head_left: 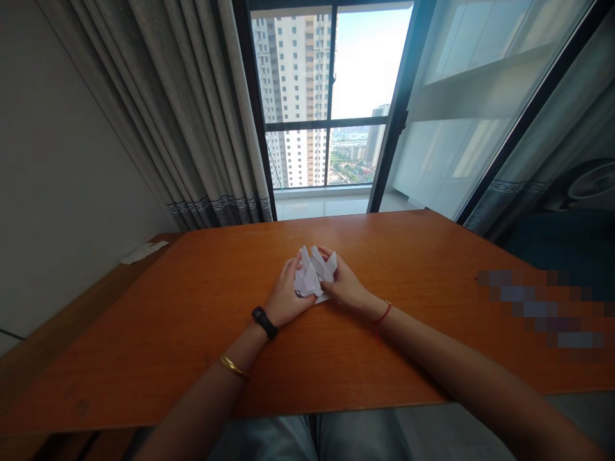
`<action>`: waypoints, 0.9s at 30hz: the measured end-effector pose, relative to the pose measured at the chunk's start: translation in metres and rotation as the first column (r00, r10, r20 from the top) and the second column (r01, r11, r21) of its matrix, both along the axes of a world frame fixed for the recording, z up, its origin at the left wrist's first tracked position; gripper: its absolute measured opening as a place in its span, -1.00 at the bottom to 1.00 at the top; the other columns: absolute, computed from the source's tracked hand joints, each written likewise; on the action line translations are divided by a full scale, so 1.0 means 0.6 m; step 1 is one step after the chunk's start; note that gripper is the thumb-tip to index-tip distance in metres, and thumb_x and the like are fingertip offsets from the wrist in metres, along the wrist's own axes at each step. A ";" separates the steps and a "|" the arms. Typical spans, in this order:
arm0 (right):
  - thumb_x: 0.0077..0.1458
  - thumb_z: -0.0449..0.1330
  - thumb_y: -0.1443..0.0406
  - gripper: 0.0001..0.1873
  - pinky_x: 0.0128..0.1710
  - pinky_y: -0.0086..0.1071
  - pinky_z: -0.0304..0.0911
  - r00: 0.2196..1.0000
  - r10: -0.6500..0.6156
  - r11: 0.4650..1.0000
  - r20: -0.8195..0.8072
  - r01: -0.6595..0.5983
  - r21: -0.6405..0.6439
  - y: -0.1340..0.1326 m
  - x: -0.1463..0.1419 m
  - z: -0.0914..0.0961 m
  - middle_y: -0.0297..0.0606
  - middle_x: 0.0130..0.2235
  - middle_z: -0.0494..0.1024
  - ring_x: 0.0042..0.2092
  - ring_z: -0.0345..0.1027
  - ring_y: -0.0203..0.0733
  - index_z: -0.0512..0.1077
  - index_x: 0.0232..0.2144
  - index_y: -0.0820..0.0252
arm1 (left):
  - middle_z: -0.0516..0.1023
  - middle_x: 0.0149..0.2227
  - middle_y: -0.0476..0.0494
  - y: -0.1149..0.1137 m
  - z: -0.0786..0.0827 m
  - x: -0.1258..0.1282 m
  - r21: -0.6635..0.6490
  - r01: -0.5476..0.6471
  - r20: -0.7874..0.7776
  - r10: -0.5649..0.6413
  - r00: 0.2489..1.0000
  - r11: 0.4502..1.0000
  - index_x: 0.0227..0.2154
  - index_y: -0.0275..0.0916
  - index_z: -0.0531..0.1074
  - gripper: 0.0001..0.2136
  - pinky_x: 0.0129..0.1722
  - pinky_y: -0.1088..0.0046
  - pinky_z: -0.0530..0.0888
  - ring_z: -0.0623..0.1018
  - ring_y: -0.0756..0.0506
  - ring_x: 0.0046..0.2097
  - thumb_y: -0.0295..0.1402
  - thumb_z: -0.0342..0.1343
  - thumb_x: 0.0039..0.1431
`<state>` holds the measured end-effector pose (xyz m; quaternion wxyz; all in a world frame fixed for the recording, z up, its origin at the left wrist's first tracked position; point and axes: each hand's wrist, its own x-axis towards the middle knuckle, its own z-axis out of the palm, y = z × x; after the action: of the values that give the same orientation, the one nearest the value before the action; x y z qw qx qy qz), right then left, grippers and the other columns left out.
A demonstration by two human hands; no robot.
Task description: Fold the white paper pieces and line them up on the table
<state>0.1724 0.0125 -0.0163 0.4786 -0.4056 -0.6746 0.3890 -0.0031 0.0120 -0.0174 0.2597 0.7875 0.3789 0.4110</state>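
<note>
Folded white paper with several pointed flaps sits between my two hands, just above or on the wooden table. My left hand curls round its left side, with the thumb along the lower edge. From the right, my right hand grips the paper, its fingers behind and its thumb in front. Some fingertips are hidden behind the flaps. Whether it is one piece of paper or several, I cannot tell.
A blurred, pixelated patch covers something at the table's right. White papers lie at the left by the wall. Beyond the far table edge are a grey curtain and a glass door. A fan stands at the right.
</note>
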 end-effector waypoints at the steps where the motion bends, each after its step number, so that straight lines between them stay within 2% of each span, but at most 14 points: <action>1: -0.10 0.19 0.33 -0.13 0.00 -0.24 0.29 0.999 -0.014 1.000 -0.035 0.014 -0.008 -0.001 0.003 0.010 -0.05 0.19 0.24 0.06 0.30 -0.11 -0.09 0.24 0.15 | 0.12 0.24 -0.28 0.001 0.003 0.002 -0.004 -0.007 0.067 0.008 0.998 1.000 0.25 -0.13 -0.07 -0.21 0.09 0.24 0.37 0.33 -0.18 0.15 -0.38 0.21 -0.03; 4: -0.07 0.19 0.28 -0.17 -0.01 -0.23 0.29 0.995 -0.088 0.996 -0.050 0.089 0.014 0.005 0.025 0.031 -0.08 0.12 0.32 0.00 0.33 -0.12 -0.06 0.22 0.15 | 0.10 0.25 -0.27 0.013 0.007 0.003 -0.098 -0.026 0.252 0.050 0.966 0.995 0.23 -0.10 -0.09 -0.31 0.02 0.31 0.43 0.35 -0.14 0.15 -0.35 0.12 0.09; 6: -0.09 0.20 0.31 -0.19 0.02 -0.20 0.26 0.979 -0.201 0.979 0.001 0.201 0.021 0.016 0.047 0.029 -0.07 0.10 0.33 -0.01 0.33 -0.11 0.00 0.21 0.18 | 0.11 0.25 -0.30 0.026 0.006 -0.004 -0.193 -0.076 0.296 0.132 0.946 0.978 0.22 -0.12 -0.07 -0.33 0.04 0.28 0.42 0.38 -0.14 0.13 -0.35 0.12 0.09; 8: -0.13 0.21 0.34 -0.20 0.02 -0.15 0.24 0.933 -0.336 0.941 0.131 0.338 0.004 0.028 0.071 0.018 -0.03 0.11 0.30 0.02 0.30 -0.06 0.07 0.19 0.20 | 0.16 0.22 -0.36 0.040 0.003 -0.017 -0.237 -0.188 0.240 0.246 0.939 0.953 0.20 -0.21 0.03 -0.31 0.11 0.18 0.35 0.37 -0.21 0.14 -0.36 0.20 0.01; 11: -0.16 0.25 0.33 -0.29 0.07 -0.07 0.17 0.808 -0.442 0.884 0.390 0.466 0.038 0.038 0.104 0.012 0.00 0.13 0.26 0.11 0.20 0.04 0.22 0.11 0.20 | 0.26 0.14 -0.40 0.050 -0.003 -0.034 -0.169 -0.308 0.065 0.322 0.944 0.936 0.12 -0.32 0.20 -0.32 0.19 0.09 0.21 0.29 -0.30 0.19 -0.40 0.26 -0.13; 13: -0.16 0.28 0.27 -0.38 0.09 -0.04 0.12 0.756 -0.419 0.898 0.503 0.428 0.104 0.031 0.115 0.025 -0.04 0.09 0.30 0.12 0.17 0.07 0.31 0.03 0.18 | 0.31 0.11 -0.36 0.049 -0.006 -0.038 -0.168 -0.242 -0.009 0.244 0.970 0.956 0.10 -0.31 0.23 -0.37 0.16 0.10 0.26 0.35 -0.27 0.14 -0.42 0.22 -0.11; 14: -0.16 0.30 0.23 -0.41 0.07 -0.06 0.13 0.762 -0.355 0.929 0.542 0.352 0.114 0.022 0.115 0.035 -0.08 0.05 0.34 0.09 0.19 0.05 0.34 -0.01 0.16 | 0.32 0.10 -0.33 0.047 -0.007 -0.037 -0.176 -0.186 -0.029 0.184 0.983 0.967 0.11 -0.28 0.23 -0.39 0.13 0.12 0.31 0.40 -0.24 0.10 -0.44 0.18 -0.08; 16: -0.18 0.34 0.13 -0.42 -0.02 -0.17 0.22 0.792 -0.075 0.997 0.606 0.076 0.024 -0.002 0.105 0.056 -0.16 -0.04 0.40 -0.02 0.28 -0.02 0.38 -0.07 0.16 | 0.33 0.10 -0.28 0.042 -0.006 -0.034 -0.145 -0.126 -0.058 0.119 0.991 0.981 0.11 -0.24 0.23 -0.42 0.10 0.15 0.35 0.42 -0.20 0.07 -0.53 0.09 -0.06; 18: -0.26 0.38 0.03 -0.32 -0.13 -0.27 0.26 0.733 0.233 0.972 0.639 -0.200 -0.125 -0.031 0.081 0.067 -0.21 -0.11 0.43 -0.14 0.33 -0.10 0.38 -0.08 0.15 | 0.30 0.13 -0.27 0.036 -0.001 -0.032 -0.027 -0.192 -0.078 0.189 0.979 0.981 0.11 -0.25 0.23 -0.41 0.15 0.17 0.29 0.36 -0.19 0.13 -0.60 0.01 -0.07; 19: -0.31 0.39 -0.01 -0.26 -0.15 -0.28 0.25 0.689 0.287 0.956 0.665 -0.250 -0.154 -0.045 0.066 0.067 -0.20 -0.12 0.43 -0.15 0.33 -0.09 0.37 -0.06 0.15 | 0.27 0.15 -0.28 0.032 0.003 -0.032 0.044 -0.257 -0.086 0.260 0.962 0.965 0.12 -0.26 0.22 -0.40 0.19 0.16 0.24 0.30 -0.19 0.17 -0.62 -0.02 -0.07; 21: -0.42 0.41 -0.07 -0.16 -0.14 -0.24 0.22 0.634 0.176 0.980 0.753 -0.186 -0.073 -0.066 0.036 0.056 -0.14 -0.13 0.42 -0.13 0.30 -0.02 0.37 -0.07 0.17 | 0.22 0.19 -0.27 0.026 0.013 -0.034 0.174 -0.340 -0.124 0.363 0.923 0.924 0.13 -0.25 0.22 -0.42 0.24 0.12 0.13 0.21 -0.19 0.23 -0.62 -0.04 -0.04; 22: -0.44 0.41 -0.09 -0.14 -0.14 -0.23 0.20 0.622 0.091 0.991 0.777 -0.134 -0.010 -0.070 0.023 0.048 -0.12 -0.14 0.42 -0.12 0.28 0.01 0.38 -0.08 0.18 | 0.21 0.21 -0.25 0.022 0.017 -0.034 0.219 -0.323 -0.171 0.362 0.916 0.921 0.13 -0.22 0.22 -0.44 0.26 0.09 0.08 0.18 -0.20 0.25 -0.59 -0.02 0.00; 24: -0.35 0.38 -0.10 -0.24 -0.16 -0.24 0.20 0.650 -0.019 0.997 0.760 -0.048 0.066 -0.067 0.009 0.031 -0.12 -0.16 0.42 -0.14 0.29 -0.02 0.39 -0.12 0.18 | 0.21 0.22 -0.19 0.014 0.021 -0.032 0.230 -0.188 -0.312 0.255 0.915 0.955 0.15 -0.14 0.20 -0.46 0.25 0.00 0.03 0.16 -0.22 0.26 -0.44 0.06 0.06; 27: -0.12 0.30 -0.01 -0.43 -0.11 -0.25 0.18 0.707 -0.168 0.985 0.687 0.093 0.146 -0.037 0.016 0.014 -0.13 -0.12 0.44 -0.11 0.30 -0.05 0.37 -0.11 0.19 | 0.26 0.21 -0.18 0.006 0.017 -0.022 0.102 0.004 -0.493 0.047 0.869 0.995 0.20 -0.09 0.12 -0.36 0.21 -0.19 -0.05 0.23 -0.28 0.23 -0.16 0.15 0.05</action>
<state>0.1821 -0.0099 -0.0078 0.2358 -0.5443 -0.7930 0.1387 -0.0163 0.0153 -0.0074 0.1098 0.8741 0.4204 0.2173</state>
